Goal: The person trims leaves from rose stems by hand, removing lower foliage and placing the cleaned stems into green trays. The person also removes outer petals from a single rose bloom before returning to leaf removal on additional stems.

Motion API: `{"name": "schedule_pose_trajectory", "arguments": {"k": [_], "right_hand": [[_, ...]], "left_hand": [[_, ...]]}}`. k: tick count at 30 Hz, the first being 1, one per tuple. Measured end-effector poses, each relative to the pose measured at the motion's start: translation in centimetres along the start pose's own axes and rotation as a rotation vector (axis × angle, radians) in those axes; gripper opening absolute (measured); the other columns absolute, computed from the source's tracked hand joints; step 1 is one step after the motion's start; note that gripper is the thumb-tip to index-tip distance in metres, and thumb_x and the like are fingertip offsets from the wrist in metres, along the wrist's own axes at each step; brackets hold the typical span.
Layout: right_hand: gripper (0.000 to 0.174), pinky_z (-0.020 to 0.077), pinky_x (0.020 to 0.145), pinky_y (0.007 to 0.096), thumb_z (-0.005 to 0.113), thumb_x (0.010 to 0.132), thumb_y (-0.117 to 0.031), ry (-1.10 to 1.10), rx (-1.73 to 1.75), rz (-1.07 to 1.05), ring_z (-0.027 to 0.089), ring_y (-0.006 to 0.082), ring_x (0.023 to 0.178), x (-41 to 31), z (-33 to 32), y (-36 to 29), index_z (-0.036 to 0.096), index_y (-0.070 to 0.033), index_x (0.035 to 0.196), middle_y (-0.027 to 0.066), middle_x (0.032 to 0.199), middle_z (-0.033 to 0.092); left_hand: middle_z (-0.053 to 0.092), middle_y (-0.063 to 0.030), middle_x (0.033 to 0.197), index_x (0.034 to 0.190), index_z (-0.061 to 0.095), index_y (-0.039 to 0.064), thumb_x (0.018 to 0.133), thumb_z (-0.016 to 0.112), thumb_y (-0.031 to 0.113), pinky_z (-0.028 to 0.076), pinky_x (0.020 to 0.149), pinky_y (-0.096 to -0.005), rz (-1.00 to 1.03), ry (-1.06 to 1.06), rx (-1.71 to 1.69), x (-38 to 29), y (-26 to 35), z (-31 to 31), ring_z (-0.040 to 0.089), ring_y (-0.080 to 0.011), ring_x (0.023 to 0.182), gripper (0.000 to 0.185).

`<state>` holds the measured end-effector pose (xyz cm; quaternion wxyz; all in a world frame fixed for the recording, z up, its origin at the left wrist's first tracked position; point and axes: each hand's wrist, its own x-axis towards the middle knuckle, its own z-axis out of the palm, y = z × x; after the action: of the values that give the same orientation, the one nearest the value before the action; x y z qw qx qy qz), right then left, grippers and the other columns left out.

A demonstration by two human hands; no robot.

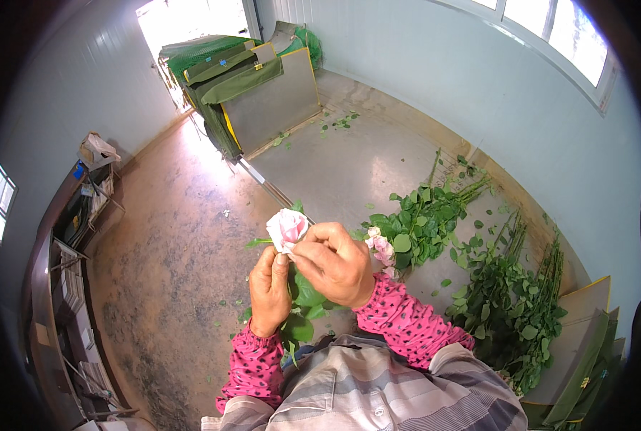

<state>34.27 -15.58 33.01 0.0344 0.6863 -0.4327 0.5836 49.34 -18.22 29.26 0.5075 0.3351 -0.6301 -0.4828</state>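
A pale pink rose (287, 229) with a leafy green stem stands upright in front of my chest. My left hand (269, 291) grips it just under the bloom, thumb and forefinger pinched together. The fingers of my right hand (336, 261) are pinched at the lower right edge of the flower, on what looks like an outer petal; the fingertips are partly hidden. Green leaves (300, 326) of the stem hang below and between my hands. To the right of my right hand, a bunch of pink roses (382, 249) lies on the grey table (347, 151).
More leafy stems (514, 296) lie at the right, by the wall. Boards with green cloth (269, 102) stand at the table's far end, others (573, 350) at the near right. A shelf unit (56, 301) lines the left side. Loose leaves (342, 121) are scattered about.
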Motion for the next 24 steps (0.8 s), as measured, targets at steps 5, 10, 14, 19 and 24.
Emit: {"name": "schedule_pose_trajectory", "arguments": {"k": [5,10,14,19,24], "right_hand": [[0.021,0.0545,0.056,0.0304,0.077,0.075,-0.005,0.077,-0.075,-0.192,0.068,0.0182,0.070,-0.1,0.4,0.6,0.068,-0.007,0.093,0.0026,0.099,0.065],[0.025,0.0538,0.057,0.0284,0.079,0.072,0.000,0.065,-0.068,-0.232,0.070,0.0179,0.072,-0.8,0.6,1.2,0.066,-0.006,0.091,0.0042,0.093,0.070],[0.028,0.0536,0.056,0.0289,0.078,0.072,0.001,0.063,-0.027,-0.246,0.070,0.0192,0.071,-1.2,0.8,2.0,0.064,-0.006,0.095,0.0051,0.091,0.070],[0.027,0.0556,0.058,0.0293,0.076,0.076,0.002,0.055,0.066,-0.088,0.070,0.0189,0.070,-1.4,1.2,2.2,0.063,-0.005,0.099,0.0076,0.090,0.069],[0.027,0.0563,0.059,0.0277,0.077,0.079,-0.001,0.061,0.278,0.196,0.069,0.0154,0.072,-1.4,1.5,1.3,0.063,-0.003,0.103,0.0082,0.090,0.069]], "left_hand": [[0.054,0.0053,0.081,0.110,0.061,0.001,0.106,0.046,0.016,0.038,0.063,-0.0220,0.049,0.033,-0.046,0.0,-0.1,0.4,0.044,-0.0038,0.072,0.022],[0.053,0.0057,0.079,0.107,0.061,0.001,0.106,0.046,0.017,0.038,0.063,-0.0238,-0.003,0.009,-0.012,-0.1,-0.1,0.1,0.044,-0.0039,0.073,0.022],[0.055,0.0046,0.081,0.107,0.062,0.001,0.106,0.046,0.016,0.040,0.066,-0.0241,-0.042,-0.007,0.009,-0.1,0.1,0.0,0.045,-0.0045,0.075,0.022],[0.062,0.0005,0.098,0.118,0.059,-0.001,0.107,0.045,0.016,0.043,0.078,-0.0228,-0.037,-0.003,-0.024,0.0,0.1,0.3,0.052,-0.0061,0.088,0.025],[0.065,-0.0025,0.096,0.113,0.060,-0.002,0.105,0.047,0.014,0.046,0.079,-0.0249,0.000,0.039,-0.043,0.2,-0.3,0.7,0.055,-0.0076,0.089,0.022]]}}
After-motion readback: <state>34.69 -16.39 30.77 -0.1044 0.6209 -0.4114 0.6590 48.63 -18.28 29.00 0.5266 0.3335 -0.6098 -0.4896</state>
